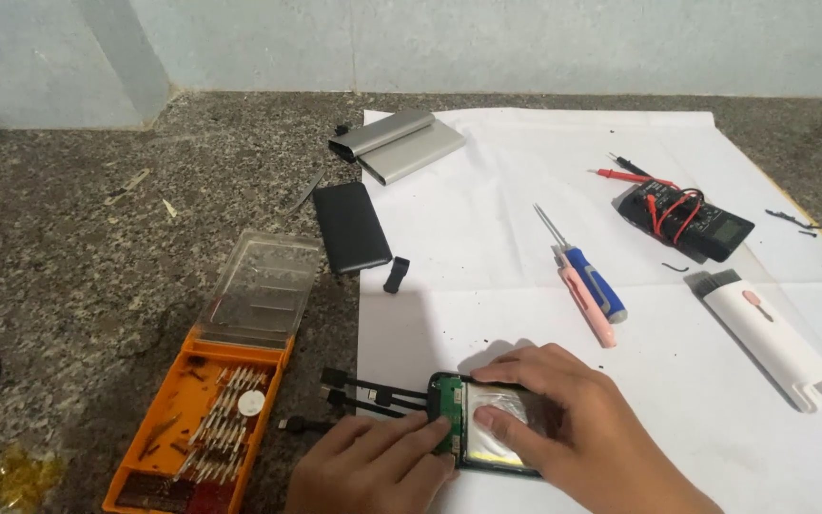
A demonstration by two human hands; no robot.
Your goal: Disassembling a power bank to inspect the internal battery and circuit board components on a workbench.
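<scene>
An opened power bank (473,457) lies at the near edge of a white paper sheet (525,209), showing a green circuit board (447,400) and a silver battery pouch (499,405). Short black cables (363,388) stick out of its left end. My left hand (373,466) rests fingers on the circuit board end. My right hand (563,428) presses down on the silver pouch and covers the right half of the device. Neither hand lifts anything.
An orange screwdriver-bit case (197,419) with its clear lid (261,286) open sits left. A black power bank (350,227), silver metal shells (400,143), a blue screwdriver (590,276), a pink tool (588,303), a black multimeter (689,217) with red leads, a white brush tool (771,341).
</scene>
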